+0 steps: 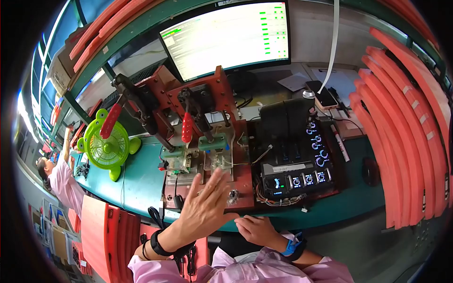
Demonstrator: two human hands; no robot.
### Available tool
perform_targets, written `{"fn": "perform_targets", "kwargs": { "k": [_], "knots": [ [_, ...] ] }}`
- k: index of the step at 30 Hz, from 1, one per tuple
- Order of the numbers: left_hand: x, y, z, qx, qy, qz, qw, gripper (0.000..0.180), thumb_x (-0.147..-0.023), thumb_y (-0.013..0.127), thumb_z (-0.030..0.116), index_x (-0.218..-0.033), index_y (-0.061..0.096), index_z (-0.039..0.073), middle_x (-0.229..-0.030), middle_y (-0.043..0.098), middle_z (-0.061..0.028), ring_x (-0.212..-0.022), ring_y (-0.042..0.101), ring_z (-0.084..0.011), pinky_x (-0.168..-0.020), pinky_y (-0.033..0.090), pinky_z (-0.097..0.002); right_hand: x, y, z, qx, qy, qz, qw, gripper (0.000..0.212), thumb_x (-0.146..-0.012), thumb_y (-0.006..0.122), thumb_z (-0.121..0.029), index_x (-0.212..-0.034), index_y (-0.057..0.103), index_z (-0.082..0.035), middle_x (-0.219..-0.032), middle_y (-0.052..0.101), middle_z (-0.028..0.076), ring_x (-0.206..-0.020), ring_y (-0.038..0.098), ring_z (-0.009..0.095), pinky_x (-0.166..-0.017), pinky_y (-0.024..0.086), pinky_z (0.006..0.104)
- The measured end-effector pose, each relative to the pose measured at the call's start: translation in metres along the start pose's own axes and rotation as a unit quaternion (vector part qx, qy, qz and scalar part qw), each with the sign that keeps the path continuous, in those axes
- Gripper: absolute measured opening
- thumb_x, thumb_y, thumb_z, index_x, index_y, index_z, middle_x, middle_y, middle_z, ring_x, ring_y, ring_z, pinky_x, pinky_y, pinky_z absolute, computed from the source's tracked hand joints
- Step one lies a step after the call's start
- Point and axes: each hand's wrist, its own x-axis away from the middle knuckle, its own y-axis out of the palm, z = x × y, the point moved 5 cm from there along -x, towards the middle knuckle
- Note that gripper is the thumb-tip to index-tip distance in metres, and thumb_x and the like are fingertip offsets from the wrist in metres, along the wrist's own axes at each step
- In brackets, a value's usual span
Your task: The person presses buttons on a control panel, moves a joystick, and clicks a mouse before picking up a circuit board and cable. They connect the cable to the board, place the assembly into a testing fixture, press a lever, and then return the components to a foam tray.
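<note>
My left hand [205, 210] is open, fingers stretched, above the front edge of a red test fixture [245, 188]. Its fingertips come near a clear acrylic nest [219, 159] on the fixture. A small circuit board [188, 162] sits in the nest beside it. Two toggle clamps stand over the nests, one with a smooth red handle [111, 121], the other with a dotted red handle [187, 127]. At the bench's front edge, my right hand [257, 231] is closed with its fingers curled under; whatever it holds, if anything, is hidden. A black plug [178, 201] lies near my left hand.
Right of the fixture is a black instrument [297, 178] with lit knobs. Behind stands a monitor [226, 42]. A green frog-shaped fan [107, 147] is at left. Red foam sheets [401, 137] stack at right. A marker [339, 143], phone [323, 96] and mouse [371, 171] lie nearby. Another person [66, 181] works far left.
</note>
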Motion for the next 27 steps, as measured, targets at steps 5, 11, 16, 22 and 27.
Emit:
{"fn": "perform_targets", "kwargs": {
  "k": [5, 11, 16, 22, 27],
  "knots": [
    [-0.002, 0.014, 0.011, 0.04, 0.033, -0.008, 0.999, 0.06, -0.074, 0.06, 0.043, -0.116, 0.049, 0.001, -0.13, 0.04, -0.0149, -0.128, 0.028, -0.0292, -0.101, 0.018, -0.0503, -0.001, -0.008, 0.003, 0.012, -0.011, 0.007, 1.0, 0.01, -0.078, 0.056, -0.015, -0.085, 0.052, -0.008, -0.07, 0.055, 0.003, -0.055, 0.058, 0.022, -0.044, 0.044, 0.0306],
    [0.003, 0.012, -0.002, 0.016, 0.005, -0.016, 1.0, 0.06, -0.073, 0.062, 0.042, -0.115, 0.051, 0.0, -0.131, 0.041, -0.0105, -0.128, 0.028, -0.0286, -0.1, 0.016, -0.0537, -0.001, -0.008, 0.004, -0.026, -0.021, 0.03, 0.999, 0.01, -0.079, 0.056, -0.015, -0.084, 0.051, -0.008, -0.068, 0.053, 0.003, -0.054, 0.057, 0.022, -0.044, 0.044, 0.0324],
    [-0.01, 0.012, 0.005, 0.033, 0.06, -0.018, 0.997, 0.066, -0.068, 0.064, 0.042, -0.117, 0.05, 0.001, -0.132, 0.04, -0.004, -0.129, 0.026, -0.0246, -0.1, 0.019, -0.0531, -0.002, -0.008, 0.008, 0.017, -0.009, -0.016, 1.0, 0.014, -0.076, 0.058, -0.014, -0.088, 0.055, -0.009, -0.069, 0.055, 0.003, -0.054, 0.056, 0.021, -0.047, 0.041, 0.0308],
    [-0.01, 0.005, 0.005, 0.026, 0.045, -0.03, 0.998, 0.06, -0.067, 0.066, 0.039, -0.115, 0.053, 0.005, -0.132, 0.039, -0.0027, -0.13, 0.024, -0.0249, -0.101, 0.017, -0.0541, -0.003, -0.009, 0.006, 0.004, -0.015, -0.001, 1.0, 0.011, -0.078, 0.056, -0.015, -0.086, 0.052, -0.008, -0.068, 0.054, 0.004, -0.054, 0.057, 0.023, -0.046, 0.044, 0.0335],
    [-0.002, -0.002, 0.017, -0.013, 0.114, -0.03, 0.993, 0.054, -0.069, 0.065, 0.037, -0.111, 0.055, 0.006, -0.129, 0.044, -0.0048, -0.125, 0.034, -0.0274, -0.099, 0.023, -0.0506, -0.004, -0.005, 0.007, -0.018, -0.002, 0.006, 1.0, 0.01, -0.079, 0.055, -0.015, -0.084, 0.051, -0.007, -0.068, 0.054, 0.006, -0.055, 0.057, 0.026, -0.047, 0.045, 0.036]
  ]
}}
